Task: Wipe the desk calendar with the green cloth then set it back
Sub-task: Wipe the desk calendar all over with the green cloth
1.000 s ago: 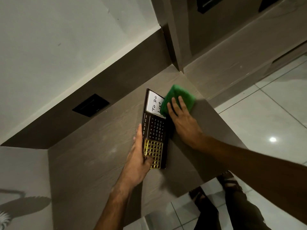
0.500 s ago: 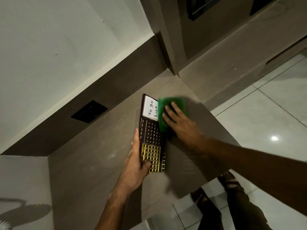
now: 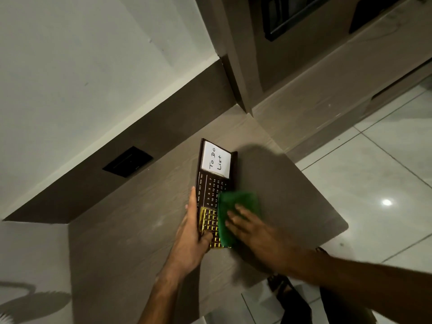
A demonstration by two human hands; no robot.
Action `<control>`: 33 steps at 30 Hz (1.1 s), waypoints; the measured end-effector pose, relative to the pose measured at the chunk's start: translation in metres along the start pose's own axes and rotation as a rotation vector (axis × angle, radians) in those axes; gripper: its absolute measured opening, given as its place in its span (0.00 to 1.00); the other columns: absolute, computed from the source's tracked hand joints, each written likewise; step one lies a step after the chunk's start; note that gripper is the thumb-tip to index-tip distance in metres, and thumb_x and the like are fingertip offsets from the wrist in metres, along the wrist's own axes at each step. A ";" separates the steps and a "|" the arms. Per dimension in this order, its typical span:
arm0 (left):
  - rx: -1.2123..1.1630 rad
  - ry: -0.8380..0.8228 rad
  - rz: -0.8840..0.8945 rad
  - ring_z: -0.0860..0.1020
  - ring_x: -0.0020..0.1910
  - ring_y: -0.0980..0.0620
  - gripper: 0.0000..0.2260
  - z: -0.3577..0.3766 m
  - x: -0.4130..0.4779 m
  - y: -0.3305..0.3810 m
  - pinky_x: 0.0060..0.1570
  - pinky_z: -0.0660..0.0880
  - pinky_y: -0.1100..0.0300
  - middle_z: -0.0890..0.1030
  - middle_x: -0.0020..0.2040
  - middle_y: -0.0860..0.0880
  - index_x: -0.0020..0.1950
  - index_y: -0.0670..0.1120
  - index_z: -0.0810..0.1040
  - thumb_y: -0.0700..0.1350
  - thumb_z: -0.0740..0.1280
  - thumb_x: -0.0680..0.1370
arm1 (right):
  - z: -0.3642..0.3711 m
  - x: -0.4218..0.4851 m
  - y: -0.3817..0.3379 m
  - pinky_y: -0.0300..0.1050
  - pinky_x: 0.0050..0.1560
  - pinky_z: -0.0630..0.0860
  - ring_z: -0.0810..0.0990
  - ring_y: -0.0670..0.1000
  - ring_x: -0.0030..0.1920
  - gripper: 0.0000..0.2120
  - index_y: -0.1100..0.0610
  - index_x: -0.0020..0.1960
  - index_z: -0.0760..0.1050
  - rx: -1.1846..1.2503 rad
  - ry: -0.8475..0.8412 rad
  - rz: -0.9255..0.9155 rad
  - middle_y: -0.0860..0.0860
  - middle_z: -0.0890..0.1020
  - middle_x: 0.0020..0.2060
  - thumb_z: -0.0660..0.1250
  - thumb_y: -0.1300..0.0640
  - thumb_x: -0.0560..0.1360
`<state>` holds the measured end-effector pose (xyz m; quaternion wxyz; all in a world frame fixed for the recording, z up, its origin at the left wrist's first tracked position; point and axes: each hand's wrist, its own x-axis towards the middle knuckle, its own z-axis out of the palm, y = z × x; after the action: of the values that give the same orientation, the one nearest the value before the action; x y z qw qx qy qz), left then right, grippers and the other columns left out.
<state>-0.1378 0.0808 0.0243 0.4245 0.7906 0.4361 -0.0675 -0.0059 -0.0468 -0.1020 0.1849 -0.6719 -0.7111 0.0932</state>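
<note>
So the desk calendar (image 3: 213, 190) is lying on the wood-grain desk (image 3: 145, 230), long axis running roughly 12 to 6, about mid-frame. The white "To Do List" card (image 3: 216, 161) sits at its 12 o'clock end, date numbers in the middle, and a gold grid (image 3: 208, 224) at the 6 o'clock end. The left hand (image 3: 190, 239) grips the calendar's 9 o'clock edge, fingers laid together along the side and the thumb pressed down on the gold grid. The right hand (image 3: 251, 232) is flat on the green cloth (image 3: 236, 213), fingers slightly spread, pushing it onto the calendar's lower half at the 3 o'clock side; it's motion-blurred. There's a black wall socket plate (image 3: 127, 162) off toward 10 o'clock, and glossy floor tiles (image 3: 374, 183) at 3 o'clock.
</note>
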 end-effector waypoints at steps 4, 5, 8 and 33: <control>-0.006 0.007 -0.012 0.59 0.79 0.55 0.50 0.000 0.001 0.001 0.73 0.63 0.51 0.55 0.84 0.53 0.80 0.60 0.35 0.30 0.65 0.77 | -0.009 -0.031 0.003 0.59 0.69 0.66 0.52 0.55 0.77 0.35 0.56 0.76 0.60 0.311 0.006 -0.075 0.52 0.62 0.76 0.67 0.65 0.72; -0.010 0.009 -0.013 0.59 0.78 0.56 0.50 0.001 0.000 0.001 0.74 0.63 0.49 0.55 0.84 0.53 0.81 0.60 0.35 0.29 0.65 0.77 | -0.019 -0.028 0.008 0.60 0.70 0.65 0.53 0.55 0.77 0.34 0.58 0.76 0.61 0.386 0.078 -0.022 0.53 0.62 0.76 0.65 0.69 0.71; -0.030 0.014 -0.011 0.59 0.82 0.50 0.50 0.001 0.000 0.000 0.77 0.65 0.42 0.55 0.84 0.52 0.81 0.61 0.36 0.30 0.66 0.77 | -0.040 -0.004 0.015 0.65 0.70 0.62 0.54 0.59 0.77 0.32 0.61 0.76 0.60 0.432 0.258 0.117 0.58 0.60 0.76 0.58 0.69 0.72; -0.002 -0.002 -0.009 0.63 0.79 0.51 0.49 0.001 -0.001 0.004 0.76 0.66 0.36 0.58 0.83 0.52 0.80 0.60 0.35 0.30 0.66 0.78 | -0.073 0.127 0.134 0.61 0.64 0.72 0.47 0.68 0.75 0.30 0.57 0.78 0.53 -0.273 0.125 0.447 0.63 0.49 0.77 0.59 0.63 0.79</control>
<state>-0.1357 0.0784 0.0264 0.4253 0.7882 0.4394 -0.0698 0.1425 0.0810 -0.0694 0.1108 -0.8355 -0.5382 -0.0065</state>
